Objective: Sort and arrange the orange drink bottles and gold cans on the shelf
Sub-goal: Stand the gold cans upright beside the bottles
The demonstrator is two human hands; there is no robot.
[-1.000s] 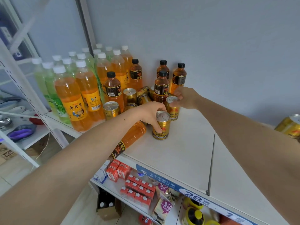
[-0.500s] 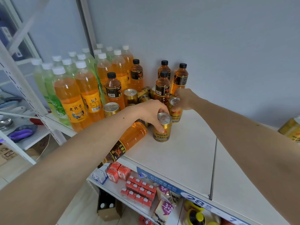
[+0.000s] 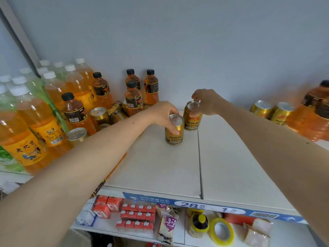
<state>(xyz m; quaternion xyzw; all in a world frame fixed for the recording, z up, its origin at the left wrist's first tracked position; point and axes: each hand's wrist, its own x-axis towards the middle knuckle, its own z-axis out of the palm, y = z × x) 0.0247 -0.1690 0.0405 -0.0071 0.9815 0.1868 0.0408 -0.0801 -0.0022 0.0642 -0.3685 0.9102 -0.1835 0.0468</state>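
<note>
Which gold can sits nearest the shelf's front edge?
The gold can under the left hand, at. It stands just left of the shelf seam, in front of the right hand's can; the other cans sit further back.

Lying bottle (image 3: 110, 177) almost wholly hidden under left forearm, only an orange sliver and dark label end showing. Far-right bottles (image 3: 313, 114) blurred and cut by the right edge, labels unreadable. Green bottles (image 3: 7, 157) cut by the left edge. Cans (image 3: 116, 111) behind the small bottles partly hidden, tilt unclear. Price strip (image 3: 192, 205) text too blurred to read beyond "28".
</note>
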